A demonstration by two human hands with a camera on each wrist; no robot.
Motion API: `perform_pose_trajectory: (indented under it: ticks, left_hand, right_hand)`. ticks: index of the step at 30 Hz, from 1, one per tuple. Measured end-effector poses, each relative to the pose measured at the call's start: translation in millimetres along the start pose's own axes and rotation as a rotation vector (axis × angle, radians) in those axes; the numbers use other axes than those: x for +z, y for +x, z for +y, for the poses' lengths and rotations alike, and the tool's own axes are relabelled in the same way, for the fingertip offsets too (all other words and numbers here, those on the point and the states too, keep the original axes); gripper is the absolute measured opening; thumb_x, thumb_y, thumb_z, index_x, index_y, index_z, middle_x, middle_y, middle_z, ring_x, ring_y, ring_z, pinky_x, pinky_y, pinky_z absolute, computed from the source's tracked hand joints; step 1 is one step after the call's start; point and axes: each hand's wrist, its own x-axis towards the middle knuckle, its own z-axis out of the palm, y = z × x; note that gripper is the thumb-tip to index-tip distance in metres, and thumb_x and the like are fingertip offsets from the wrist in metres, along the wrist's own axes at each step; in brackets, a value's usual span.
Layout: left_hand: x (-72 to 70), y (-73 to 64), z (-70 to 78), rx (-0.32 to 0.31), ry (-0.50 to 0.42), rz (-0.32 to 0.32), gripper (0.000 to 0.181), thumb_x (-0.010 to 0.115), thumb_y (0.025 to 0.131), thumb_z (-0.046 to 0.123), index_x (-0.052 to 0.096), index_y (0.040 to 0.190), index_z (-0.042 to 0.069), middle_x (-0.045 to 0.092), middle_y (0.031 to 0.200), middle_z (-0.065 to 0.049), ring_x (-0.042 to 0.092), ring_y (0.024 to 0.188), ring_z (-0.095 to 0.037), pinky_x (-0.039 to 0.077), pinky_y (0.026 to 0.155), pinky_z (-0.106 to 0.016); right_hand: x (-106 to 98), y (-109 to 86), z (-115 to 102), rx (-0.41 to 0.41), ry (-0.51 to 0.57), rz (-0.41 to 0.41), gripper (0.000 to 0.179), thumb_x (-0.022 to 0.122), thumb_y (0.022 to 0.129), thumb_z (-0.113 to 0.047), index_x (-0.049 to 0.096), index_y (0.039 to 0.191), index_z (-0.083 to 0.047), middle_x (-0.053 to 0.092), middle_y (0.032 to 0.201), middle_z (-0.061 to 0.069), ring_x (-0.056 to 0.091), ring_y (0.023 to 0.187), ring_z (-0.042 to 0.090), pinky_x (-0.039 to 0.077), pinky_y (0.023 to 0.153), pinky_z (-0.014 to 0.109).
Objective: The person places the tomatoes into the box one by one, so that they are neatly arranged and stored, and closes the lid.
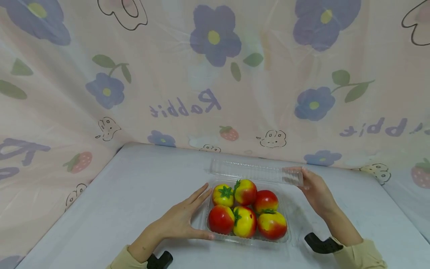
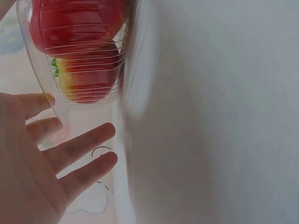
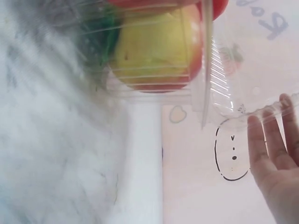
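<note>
A clear plastic clamshell box lies on the white-covered table with its hinged lid raised at the far side. Inside sit several glossy red-and-yellow fruits with green leafy tops, in two rows. My left hand is spread at the box's left side, thumb near the front corner; in the left wrist view its fingertips meet the rim. At the lid's right end, my right hand touches the plastic with fairly straight fingers, seen partly through it.
Behind the table hangs a pale curtain printed with flowers, rabbits and strawberries, and it also runs along the left side. The white table top surrounds the box. A black wrist mount is strapped at the right cuff, another at the left.
</note>
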Motion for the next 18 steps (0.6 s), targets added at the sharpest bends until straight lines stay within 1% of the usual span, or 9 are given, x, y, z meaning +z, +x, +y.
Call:
perform_pose_trajectory:
  ticks: [1,4,8,10,11,13,15,16,18]
  left_hand:
    - [0.0,-0.1,-0.1,0.001,-0.002,-0.001,0.107,0.066,0.067,0.072,0.019,0.154,0.031,0.009,0.163,0.007,0.035,0.14,-0.034,0.045,0.093,-0.063]
    - [-0.3,-0.3,-0.2,0.002,-0.005,-0.002,0.107,0.067,0.067,0.071,0.019,0.154,0.031,0.009,0.163,0.007,0.035,0.14,-0.034,0.044,0.094,-0.064]
    - [-0.5,-0.4,-0.4,-0.003,-0.011,-0.005,0.107,0.068,0.068,0.07,0.019,0.154,0.031,0.009,0.162,0.008,0.034,0.14,-0.034,0.043,0.094,-0.065]
    - [-0.7,-0.4,-0.5,-0.006,-0.011,-0.008,0.107,0.068,0.067,0.071,0.019,0.154,0.032,0.009,0.162,0.008,0.034,0.14,-0.035,0.042,0.095,-0.065]
    - [-0.9,-0.3,-0.4,-0.007,-0.009,-0.009,0.107,0.067,0.067,0.071,0.018,0.154,0.032,0.01,0.162,0.008,0.034,0.14,-0.035,0.042,0.095,-0.065]
    - [-1.6,-0.4,-0.1,-0.012,-0.008,-0.012,0.107,0.067,0.067,0.071,0.018,0.154,0.032,0.012,0.162,0.006,0.034,0.14,-0.035,0.041,0.096,-0.065]
    - [-2.4,-0.6,0.5,-0.018,-0.009,-0.016,0.107,0.067,0.067,0.072,0.019,0.154,0.032,0.014,0.162,0.003,0.034,0.14,-0.035,0.041,0.097,-0.065]
    - [-2.7,-0.7,0.9,-0.023,-0.011,-0.016,0.106,0.067,0.067,0.072,0.019,0.154,0.032,0.015,0.162,0.001,0.034,0.14,-0.036,0.041,0.097,-0.065]
    - [-2.9,-1.0,1.3,-0.034,-0.016,-0.015,0.106,0.066,0.068,0.071,0.02,0.154,0.031,0.017,0.161,-0.002,0.035,0.139,-0.036,0.042,0.095,-0.065]
  right_hand:
    - [0.4,-0.6,0.1,-0.005,-0.008,-0.004,0.045,0.022,0.106,-0.026,0.059,0.127,-0.012,0.06,0.125,-0.013,0.052,0.116,0.008,0.037,0.096,0.021]
    - [1.3,-2.5,0.2,-0.017,-0.048,-0.003,0.044,0.023,0.106,-0.023,0.06,0.127,-0.012,0.06,0.128,-0.011,0.051,0.115,0.01,0.039,0.094,0.026]
    - [2.3,-4.8,0.4,-0.037,-0.104,0.01,0.041,0.027,0.105,-0.019,0.06,0.127,-0.009,0.06,0.13,-0.007,0.051,0.117,0.012,0.04,0.095,0.03]
    - [2.8,-6.2,0.4,-0.033,-0.131,0.02,0.04,0.029,0.105,-0.019,0.06,0.127,-0.009,0.06,0.13,-0.006,0.053,0.116,0.012,0.038,0.097,0.038]
    - [3.1,-6.9,0.5,-0.032,-0.136,0.023,0.04,0.029,0.105,-0.018,0.06,0.127,-0.008,0.06,0.13,-0.006,0.053,0.116,0.011,0.037,0.099,0.046]
    - [3.5,-8.1,0.4,-0.022,-0.134,0.026,0.039,0.03,0.105,-0.018,0.061,0.127,-0.009,0.06,0.13,-0.007,0.051,0.118,0.007,0.029,0.1,0.064]
    - [3.7,-9.1,0.4,-0.018,-0.118,0.022,0.038,0.031,0.104,-0.017,0.061,0.127,-0.009,0.06,0.13,-0.008,0.048,0.121,0.005,0.016,0.097,0.079]
    - [3.8,-9.7,0.3,-0.019,-0.11,0.019,0.038,0.031,0.104,-0.016,0.061,0.126,-0.009,0.06,0.13,-0.008,0.045,0.123,0.004,0.009,0.094,0.083]
    - [3.8,-10.6,0.6,-0.029,-0.089,0.009,0.037,0.032,0.104,-0.014,0.061,0.126,-0.008,0.06,0.129,-0.008,0.041,0.126,0.004,0.002,0.09,0.086]
